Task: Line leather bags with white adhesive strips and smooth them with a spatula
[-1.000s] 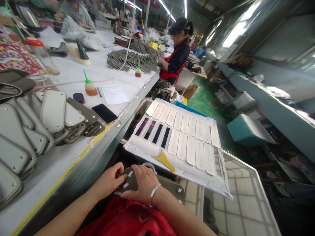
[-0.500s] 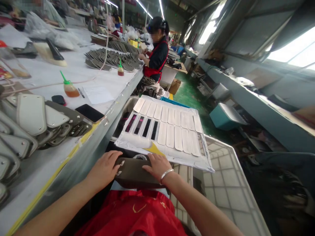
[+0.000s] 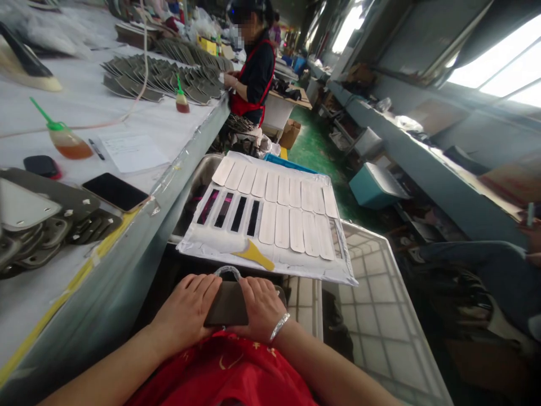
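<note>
My left hand and my right hand both grip a dark grey-brown panel close to the red apron. Fingers lie over its top side and the thumbs point inward; the panel's underside is hidden. Just beyond it, a silvery loop arches between the hands; whether it joins the panel, I cannot tell. Past the hands lies a white-covered board bearing two rows of pale rounded strips, with several dark slots at its left. On its near edge rests a yellow flat piece.
At left, a worktable carries stacked grey panels, a phone, a green-tipped bottle and paper. A co-worker stands beyond. A white grid crate is at right.
Both hands have come closer together and drawn the panel in against the apron. The view has swung, shifting the table and board leftward.
</note>
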Tool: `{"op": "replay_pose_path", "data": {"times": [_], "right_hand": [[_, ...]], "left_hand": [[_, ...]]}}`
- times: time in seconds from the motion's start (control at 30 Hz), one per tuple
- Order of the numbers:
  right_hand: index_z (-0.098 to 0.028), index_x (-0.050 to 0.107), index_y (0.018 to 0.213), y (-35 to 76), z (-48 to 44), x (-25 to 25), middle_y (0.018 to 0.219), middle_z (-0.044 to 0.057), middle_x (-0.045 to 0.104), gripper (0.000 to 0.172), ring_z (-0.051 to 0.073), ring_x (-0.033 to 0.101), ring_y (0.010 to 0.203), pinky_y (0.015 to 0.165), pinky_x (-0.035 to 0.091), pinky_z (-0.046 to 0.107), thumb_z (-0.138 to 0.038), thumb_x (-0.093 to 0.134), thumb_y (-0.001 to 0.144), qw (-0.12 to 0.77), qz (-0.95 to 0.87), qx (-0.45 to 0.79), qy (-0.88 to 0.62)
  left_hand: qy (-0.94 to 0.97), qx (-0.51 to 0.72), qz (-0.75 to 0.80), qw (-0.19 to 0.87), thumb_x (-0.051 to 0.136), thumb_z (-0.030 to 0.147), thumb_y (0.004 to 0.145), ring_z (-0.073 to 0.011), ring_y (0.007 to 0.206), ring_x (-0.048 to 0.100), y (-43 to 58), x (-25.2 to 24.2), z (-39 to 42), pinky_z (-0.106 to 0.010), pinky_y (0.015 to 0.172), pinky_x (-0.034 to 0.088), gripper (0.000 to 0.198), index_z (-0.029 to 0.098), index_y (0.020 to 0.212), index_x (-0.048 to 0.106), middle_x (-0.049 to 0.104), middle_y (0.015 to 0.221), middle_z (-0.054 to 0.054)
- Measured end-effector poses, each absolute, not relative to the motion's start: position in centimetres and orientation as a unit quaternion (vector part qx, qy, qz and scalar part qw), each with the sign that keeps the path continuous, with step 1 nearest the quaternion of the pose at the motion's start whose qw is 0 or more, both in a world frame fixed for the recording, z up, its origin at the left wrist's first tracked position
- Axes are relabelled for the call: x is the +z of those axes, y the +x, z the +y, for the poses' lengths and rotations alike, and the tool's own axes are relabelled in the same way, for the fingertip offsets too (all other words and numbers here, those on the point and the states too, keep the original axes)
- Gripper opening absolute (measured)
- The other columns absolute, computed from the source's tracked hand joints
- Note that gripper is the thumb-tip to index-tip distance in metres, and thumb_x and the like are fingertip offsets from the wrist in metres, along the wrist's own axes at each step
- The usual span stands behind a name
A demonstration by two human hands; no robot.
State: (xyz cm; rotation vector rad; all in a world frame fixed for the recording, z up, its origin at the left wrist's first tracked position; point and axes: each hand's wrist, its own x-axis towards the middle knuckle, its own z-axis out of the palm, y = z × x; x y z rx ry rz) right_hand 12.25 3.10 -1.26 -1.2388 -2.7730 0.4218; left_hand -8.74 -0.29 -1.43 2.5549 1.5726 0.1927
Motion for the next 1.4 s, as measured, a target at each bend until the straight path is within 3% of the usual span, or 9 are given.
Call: {"op": "replay_pose_path", "data": {"times": [0.17,0.33,0.43,0.6,0.87,1.1,1.2,1.27,1.4], "right_hand": [[-0.011,0.041,0.127,12.2,2.9,-0.5,0.116,0.015,0.053,0.094,0.031,0.047,0.100,0.090,0.033,0.047,-0.078,0.048,0.061,0.054,-0.892,0.158,-0.421],[-0.018,0.055,0.102,10.5,2.7,-0.1,0.095,0.009,0.059,0.060,0.027,0.051,0.088,0.079,0.039,0.043,-0.070,0.042,0.074,0.028,-0.849,0.129,-0.513],[-0.018,0.057,0.092,9.6,3.0,-0.2,0.091,0.009,0.060,0.055,0.027,0.052,0.088,0.077,0.040,0.043,-0.069,0.040,0.076,0.009,-0.834,0.108,-0.541],[-0.018,0.058,0.094,9.7,3.2,0.2,0.091,0.010,0.061,0.060,0.029,0.055,0.089,0.076,0.041,0.044,-0.071,0.036,0.077,-0.010,-0.842,0.122,-0.525],[-0.014,0.039,0.130,10.2,3.5,0.6,0.122,0.014,0.052,0.098,0.030,0.047,0.107,0.092,0.035,0.045,-0.076,0.056,0.056,0.049,-0.909,0.196,-0.365],[-0.014,0.039,0.129,10.5,4.7,0.1,0.123,0.014,0.051,0.094,0.030,0.047,0.108,0.091,0.035,0.044,-0.072,0.059,0.058,0.049,-0.911,0.238,-0.335],[-0.013,0.040,0.128,10.6,4.7,-0.1,0.122,0.014,0.051,0.087,0.029,0.047,0.109,0.092,0.035,0.044,-0.068,0.058,0.062,0.061,-0.911,0.246,-0.326],[-0.013,0.041,0.127,10.6,4.7,-0.1,0.123,0.015,0.050,0.083,0.029,0.046,0.110,0.093,0.034,0.044,-0.066,0.058,0.065,0.067,-0.911,0.248,-0.322],[-0.012,0.042,0.126,10.4,4.7,0.0,0.124,0.015,0.050,0.082,0.030,0.045,0.111,0.094,0.034,0.046,-0.063,0.059,0.064,0.071,-0.907,0.257,-0.327]], "left_hand": [[0.848,0.067,0.523,0.055,0.054,0.051,0.076,-0.0318,0.114,0.045,-8.3,-1.6,-0.5,-0.048,0.100,0.027,0.064,0.009,0.125,0.050,0.053,0.126,-0.017],[0.847,0.070,0.525,0.045,0.054,0.052,0.076,-0.0314,0.112,0.047,-8.3,-1.8,-0.9,-0.047,0.099,0.028,0.064,0.009,0.123,0.051,0.054,0.124,-0.018],[0.847,0.071,0.524,0.057,0.056,0.054,0.072,-0.0312,0.112,0.046,-8.5,-1.4,-0.8,-0.047,0.099,0.027,0.069,0.008,0.123,0.050,0.054,0.124,-0.018],[0.840,0.073,0.525,0.120,0.067,0.059,0.055,-0.0287,0.114,0.046,-9.9,-0.8,-0.9,-0.042,0.100,0.030,0.085,0.014,0.124,0.047,0.054,0.124,-0.012],[0.813,0.101,0.555,0.147,0.067,0.051,0.057,-0.0286,0.114,0.047,-11.0,-1.9,-0.6,-0.040,0.097,0.036,0.076,0.015,0.121,0.048,0.054,0.123,-0.012],[0.753,0.170,0.587,0.245,0.065,0.049,0.065,-0.0269,0.118,0.044,-13.5,-1.3,-1.0,-0.040,0.098,0.038,0.076,0.018,0.129,0.037,0.046,0.131,-0.012],[0.611,0.178,0.695,0.334,0.054,0.052,0.076,-0.0220,0.091,0.059,-15.1,-0.7,-2.1,-0.033,0.078,0.047,0.048,0.019,0.112,0.049,0.060,0.105,-0.007],[0.550,0.166,0.715,0.399,0.049,0.053,0.079,-0.0176,0.072,0.059,-15.5,-0.4,-2.5,-0.028,0.066,0.046,0.036,0.020,0.094,0.053,0.061,0.082,-0.001],[0.510,0.170,0.703,0.465,0.050,0.056,0.077,-0.0133,0.058,0.049,-15.1,-0.1,-2.3,-0.022,0.055,0.038,0.037,0.020,0.069,0.048,0.051,0.061,0.005]]}}
